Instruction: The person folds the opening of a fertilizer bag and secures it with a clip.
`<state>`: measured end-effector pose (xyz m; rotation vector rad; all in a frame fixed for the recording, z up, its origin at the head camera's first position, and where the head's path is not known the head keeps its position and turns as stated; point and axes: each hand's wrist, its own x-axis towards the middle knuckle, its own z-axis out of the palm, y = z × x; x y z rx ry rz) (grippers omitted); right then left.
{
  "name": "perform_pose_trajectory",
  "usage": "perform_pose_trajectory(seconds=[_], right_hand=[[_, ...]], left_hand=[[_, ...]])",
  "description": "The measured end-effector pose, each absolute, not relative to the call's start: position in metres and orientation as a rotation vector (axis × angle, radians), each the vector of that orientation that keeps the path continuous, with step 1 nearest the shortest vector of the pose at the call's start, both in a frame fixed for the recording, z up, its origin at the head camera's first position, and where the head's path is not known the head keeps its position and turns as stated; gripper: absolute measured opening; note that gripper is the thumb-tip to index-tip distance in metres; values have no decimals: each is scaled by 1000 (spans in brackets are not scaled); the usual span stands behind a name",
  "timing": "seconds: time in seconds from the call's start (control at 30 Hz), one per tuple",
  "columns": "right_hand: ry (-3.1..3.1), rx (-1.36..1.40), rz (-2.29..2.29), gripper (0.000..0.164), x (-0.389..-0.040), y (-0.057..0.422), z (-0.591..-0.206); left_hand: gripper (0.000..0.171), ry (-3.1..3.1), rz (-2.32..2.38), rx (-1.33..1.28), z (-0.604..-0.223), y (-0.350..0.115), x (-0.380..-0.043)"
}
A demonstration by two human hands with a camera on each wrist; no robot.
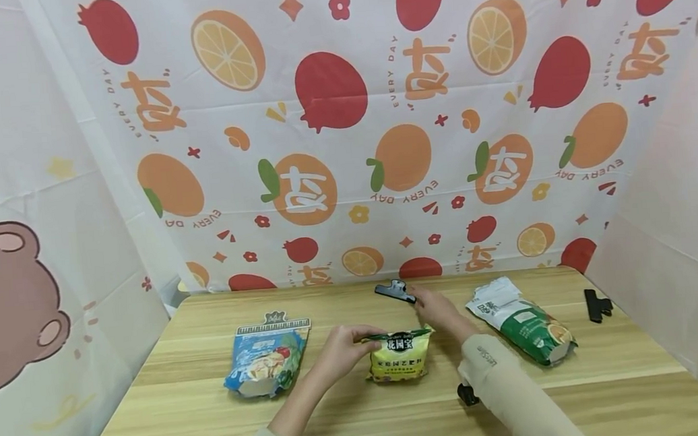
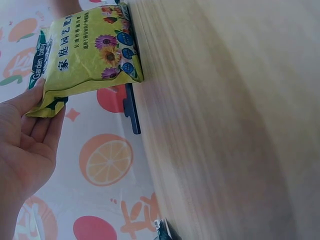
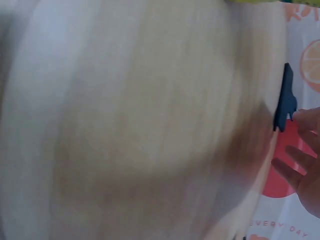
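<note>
A yellow bag of garden fertilizer (image 1: 399, 362) stands on the table in front of me. My left hand (image 1: 344, 348) pinches its top left corner between thumb and fingers; the left wrist view shows the flowers printed on the bag (image 2: 95, 52). Farther back lies a black bag clip (image 1: 395, 291). My right hand (image 1: 436, 308) reaches to the clip's right end. In the right wrist view, a fingertip of the right hand (image 3: 309, 170) is right at the clip (image 3: 286, 100), with the other fingers spread apart.
To the left lies a blue food bag (image 1: 268, 364) with a wide decorated clip (image 1: 274, 326) along its top. A green and white bag (image 1: 523, 324) lies on the right, and another black clip (image 1: 598, 305) beyond it. A printed curtain (image 1: 346, 177) hangs behind the wooden table (image 1: 174, 406).
</note>
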<state>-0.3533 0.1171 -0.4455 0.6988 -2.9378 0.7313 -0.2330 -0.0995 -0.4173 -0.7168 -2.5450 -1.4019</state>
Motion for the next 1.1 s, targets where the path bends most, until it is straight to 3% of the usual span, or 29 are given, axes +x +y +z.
perform_pose_trajectory(seconds=[0.4,0.63,0.87,1.1], right_hand=[[-2890,832,455,29,-343,117,-447],[-2855,585,398,20,-344,119,-451],[-2831,316,575,32,-340,115,-447],[-2951,341,470,44,-350,110,-450]], left_hand=[[17,-2553,-1404,-729,-417,-100,-234],[17,-2550,-1394,-732,-417,-101,-234],[17,-2549,-1405,-723,-416,-101,-234],[16,-2542,-1404,-730,-417,-99,-234]])
